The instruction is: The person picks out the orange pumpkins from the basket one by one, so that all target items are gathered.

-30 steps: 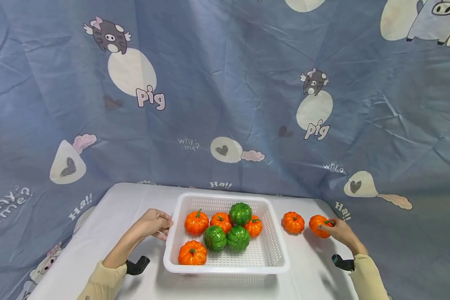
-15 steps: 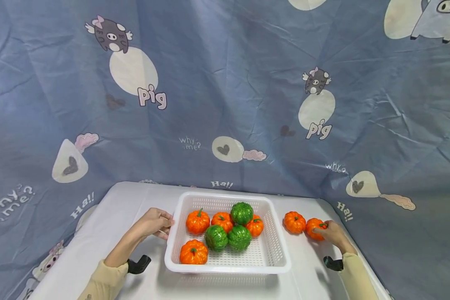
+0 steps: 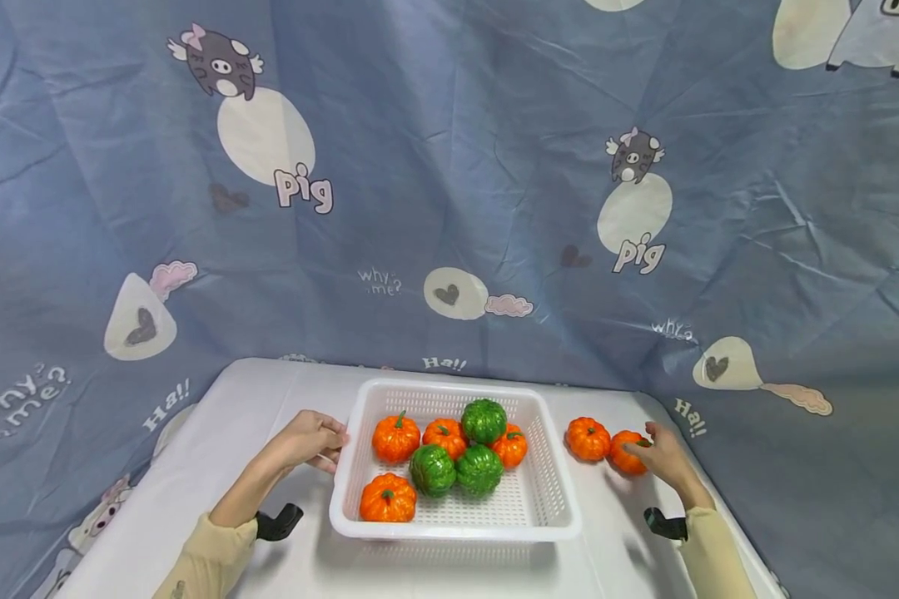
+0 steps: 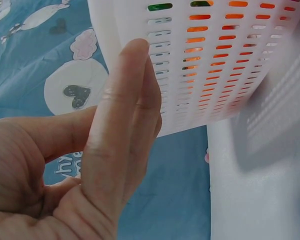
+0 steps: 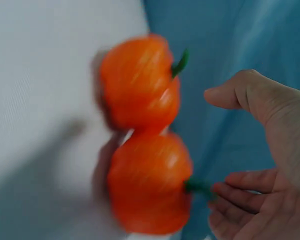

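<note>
On the left, my left hand (image 3: 310,441) has its fingers extended to the outer wall of a white perforated plastic basket (image 3: 339,499). The left wrist view shows straight fingers (image 4: 125,100) against that wall, below the rim; the thumb tip is hidden behind them. My right hand (image 3: 667,457) is beside an orange mini pumpkin (image 3: 624,457) with a green stem. In the right wrist view its thumb and fingers are spread, fingertips near the stem of the lower pumpkin (image 5: 150,185). A second orange pumpkin (image 3: 588,439) sits against the first, between it and the basket.
Inside the basket are several orange pumpkins (image 3: 388,499) and three green ones (image 3: 479,472). The white table (image 3: 270,391) carries everything. Behind it hangs a blue curtain (image 3: 449,216) with pig prints. A black wrist camera (image 3: 280,522) juts from below the left wrist.
My right hand has slid the outer orange pumpkin left until it meets the other one, then loosened its fingers and let go. The left hand stays at the basket wall.
</note>
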The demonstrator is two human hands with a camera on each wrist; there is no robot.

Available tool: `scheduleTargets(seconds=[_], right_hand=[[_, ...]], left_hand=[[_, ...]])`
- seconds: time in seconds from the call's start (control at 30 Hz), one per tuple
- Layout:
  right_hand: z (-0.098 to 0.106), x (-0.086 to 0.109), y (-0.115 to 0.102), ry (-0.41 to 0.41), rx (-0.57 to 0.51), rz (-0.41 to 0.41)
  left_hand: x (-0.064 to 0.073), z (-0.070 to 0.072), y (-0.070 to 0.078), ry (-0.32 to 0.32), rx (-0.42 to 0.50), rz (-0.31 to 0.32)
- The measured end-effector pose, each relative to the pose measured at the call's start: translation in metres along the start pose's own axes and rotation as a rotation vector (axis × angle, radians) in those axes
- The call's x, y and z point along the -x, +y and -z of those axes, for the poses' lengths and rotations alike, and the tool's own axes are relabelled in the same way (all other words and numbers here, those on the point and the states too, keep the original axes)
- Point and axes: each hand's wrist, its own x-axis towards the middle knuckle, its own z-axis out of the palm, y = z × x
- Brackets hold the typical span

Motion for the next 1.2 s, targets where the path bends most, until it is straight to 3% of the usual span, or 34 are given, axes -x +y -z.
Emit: scheduleTargets(seconds=[0.17, 0.43, 0.8, 0.93, 1.2], right_hand=[[0.002, 0.007, -0.028, 0.031, 0.004, 0.056], [-0.004, 0.032, -0.080, 0.069, -0.174, 0.257], [-0.039, 0.061, -0.135, -0.108, -0.224, 0.287], [-0.046, 0.061, -0.144, -0.163, -0.266, 0.327], [-0.049, 0.055, -0.154, -0.219, -0.179, 0.406]], left_hand=[[0.000, 0.001, 0.001, -0.011, 0.014, -0.002], [0.000, 0.001, 0.001, -0.012, 0.025, -0.004], [-0.001, 0.001, 0.001, -0.021, 0.018, 0.003], [0.000, 0.001, 0.002, -0.026, 0.011, -0.001], [-0.001, 0.000, 0.002, -0.011, 0.001, 0.001]])
